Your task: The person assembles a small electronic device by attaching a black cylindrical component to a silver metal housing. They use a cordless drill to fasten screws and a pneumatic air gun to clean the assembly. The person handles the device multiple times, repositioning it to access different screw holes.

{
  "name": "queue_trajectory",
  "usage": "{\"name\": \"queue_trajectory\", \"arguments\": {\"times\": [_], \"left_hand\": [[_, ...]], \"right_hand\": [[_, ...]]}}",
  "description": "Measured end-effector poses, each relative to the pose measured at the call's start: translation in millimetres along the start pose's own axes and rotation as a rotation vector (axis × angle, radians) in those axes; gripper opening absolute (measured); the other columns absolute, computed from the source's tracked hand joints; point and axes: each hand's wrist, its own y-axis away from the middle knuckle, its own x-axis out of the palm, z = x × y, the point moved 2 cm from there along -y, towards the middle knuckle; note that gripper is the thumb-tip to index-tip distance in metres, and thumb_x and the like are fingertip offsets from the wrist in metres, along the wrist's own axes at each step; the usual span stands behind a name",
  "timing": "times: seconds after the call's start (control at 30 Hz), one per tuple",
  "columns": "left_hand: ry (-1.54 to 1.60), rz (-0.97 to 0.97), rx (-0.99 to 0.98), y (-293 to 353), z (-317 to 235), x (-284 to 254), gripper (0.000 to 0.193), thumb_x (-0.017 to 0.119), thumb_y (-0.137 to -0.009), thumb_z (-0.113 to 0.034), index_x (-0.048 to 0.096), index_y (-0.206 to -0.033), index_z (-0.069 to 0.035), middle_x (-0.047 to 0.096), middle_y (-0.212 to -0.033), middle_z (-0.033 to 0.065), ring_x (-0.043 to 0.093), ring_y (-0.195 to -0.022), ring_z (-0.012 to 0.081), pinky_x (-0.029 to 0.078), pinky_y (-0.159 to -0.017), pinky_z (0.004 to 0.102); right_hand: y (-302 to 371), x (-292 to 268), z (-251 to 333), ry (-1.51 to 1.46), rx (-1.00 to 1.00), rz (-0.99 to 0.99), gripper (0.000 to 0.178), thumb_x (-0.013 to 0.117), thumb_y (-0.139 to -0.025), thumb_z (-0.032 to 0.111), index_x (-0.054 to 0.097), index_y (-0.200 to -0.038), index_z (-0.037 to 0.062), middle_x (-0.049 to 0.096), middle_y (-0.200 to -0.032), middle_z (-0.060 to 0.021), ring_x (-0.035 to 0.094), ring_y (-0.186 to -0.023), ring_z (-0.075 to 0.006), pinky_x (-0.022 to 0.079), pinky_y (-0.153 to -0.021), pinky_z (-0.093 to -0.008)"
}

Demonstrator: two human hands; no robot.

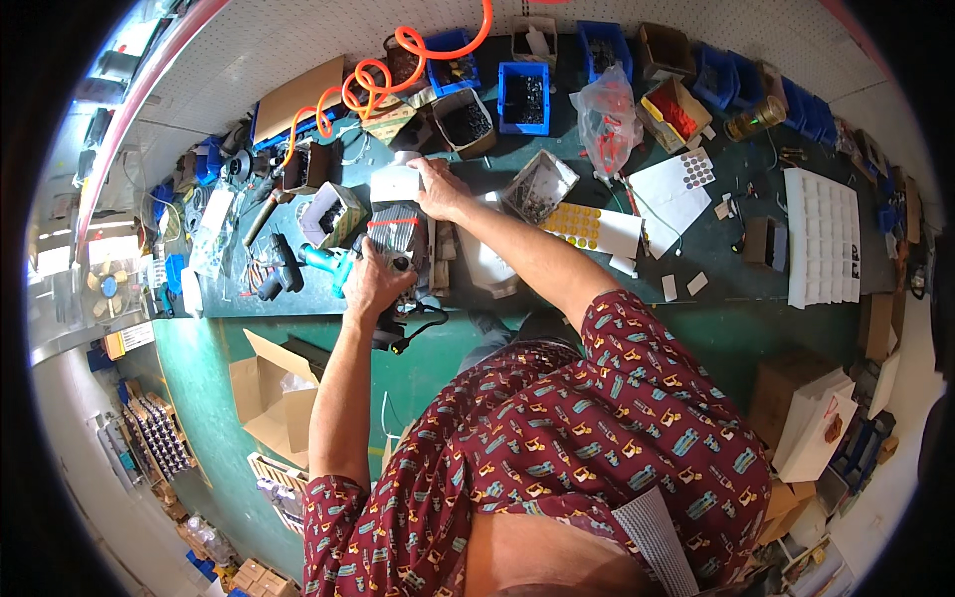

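Motor (395, 231), grey and ribbed with a red band, left of upper centre in the frame. Left hand (373, 281) curled around near end; right hand (440, 189) against pale block (396, 184) at far end, pinch or mere rest impossible to tell. Best to support both ends evenly, clear of teal tool (318, 259).

2 bare arms (340, 408) reach forward, the right hand (438, 189) farther out than the left hand (372, 283)
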Motion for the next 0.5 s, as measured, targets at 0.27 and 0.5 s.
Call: {"name": "queue_trajectory", "arguments": {"times": [0.27, 0.5], "left_hand": [[-0.118, 0.045, -0.039, -22.6, -10.4, -7.1, 0.108, 0.082, -0.059, -0.049, 0.040, -0.139, 0.010, 0.068, -0.111, 0.0269, 0.068, -0.100, 0.0394, 0.054, -0.084, 0.0434], [-0.022, -0.056, -0.001, -8.7, -4.1, 5.3, 0.110, 0.078, -0.062, -0.041, 0.029, -0.145, 0.012, 0.069, -0.101, 0.0279, 0.069, -0.093, 0.0419, 0.056, -0.084, 0.0446]], "right_hand": [[-3.1, 1.4, -2.7, -0.026, 0.002, 0.039, 0.057, 0.059, -0.086, 0.015, 0.041, -0.140, 0.0193, 0.048, -0.140, -0.0179, 0.049, -0.130, -0.0361, 0.042, -0.108, -0.0452], [-13.2, 2.2, -7.5, -0.043, -0.045, 0.013, 0.060, 0.061, -0.084, 0.014, 0.039, -0.140, 0.0155, 0.048, -0.138, -0.0228, 0.048, -0.130, -0.0384, 0.040, -0.110, -0.0441]]}}
